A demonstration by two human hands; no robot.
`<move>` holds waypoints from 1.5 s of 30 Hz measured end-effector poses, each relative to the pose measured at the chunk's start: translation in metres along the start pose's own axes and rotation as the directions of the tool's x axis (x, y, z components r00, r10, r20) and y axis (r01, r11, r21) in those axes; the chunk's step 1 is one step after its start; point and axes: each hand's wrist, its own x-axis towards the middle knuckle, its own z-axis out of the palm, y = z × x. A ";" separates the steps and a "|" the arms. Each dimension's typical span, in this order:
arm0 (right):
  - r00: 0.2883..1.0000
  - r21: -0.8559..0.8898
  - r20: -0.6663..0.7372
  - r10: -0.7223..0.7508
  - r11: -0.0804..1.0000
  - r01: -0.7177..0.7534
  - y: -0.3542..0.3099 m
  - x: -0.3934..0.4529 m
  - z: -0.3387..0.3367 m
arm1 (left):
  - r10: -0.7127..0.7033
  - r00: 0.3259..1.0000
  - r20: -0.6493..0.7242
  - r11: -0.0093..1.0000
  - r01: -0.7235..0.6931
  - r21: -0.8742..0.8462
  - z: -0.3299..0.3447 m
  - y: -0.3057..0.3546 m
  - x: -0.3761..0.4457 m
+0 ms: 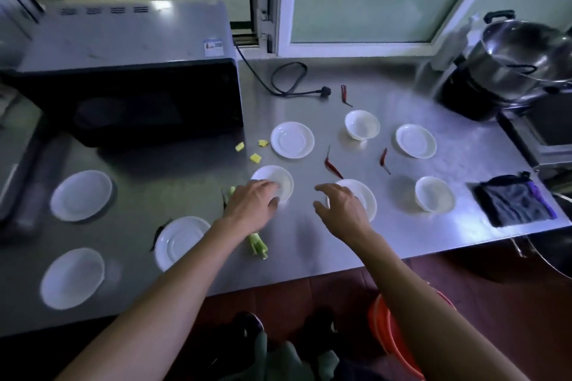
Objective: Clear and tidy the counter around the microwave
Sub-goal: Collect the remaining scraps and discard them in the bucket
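A black microwave (130, 96) stands at the back left of the steel counter (309, 241). Several white plates and bowls lie scattered around it. My left hand (253, 201) reaches over the near rim of a small white bowl (278, 178), fingers relaxed and touching it. My right hand (340, 204) hovers with spread fingers over a white plate (366, 195), holding nothing. Red chillies (332, 164) (383, 159) lie between the dishes. Yellow scraps (256, 158) and a green vegetable piece (258, 244) lie near my left arm.
The microwave's unplugged cord (288, 80) lies behind the dishes, beside another red chilli (343, 94). Stacked steel pots (510, 68) stand at the back right and a grey cloth (515, 204) at the right edge. An orange bucket (390, 334) sits on the floor.
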 end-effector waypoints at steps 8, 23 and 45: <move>0.994 0.003 0.065 -0.083 0.997 0.083 -0.034 0.059 0.028 | -0.083 0.990 -0.116 0.997 0.082 -0.015 0.002 -0.062 0.014; 0.970 0.142 0.168 -0.175 0.978 0.152 -0.067 0.195 0.071 | -0.317 0.938 -0.143 0.948 0.316 -0.031 0.005 -0.121 0.093; 0.937 -0.099 0.335 -0.101 0.985 0.141 -0.079 0.251 0.124 | -0.261 0.965 -0.019 0.963 0.261 0.065 0.036 -0.166 0.178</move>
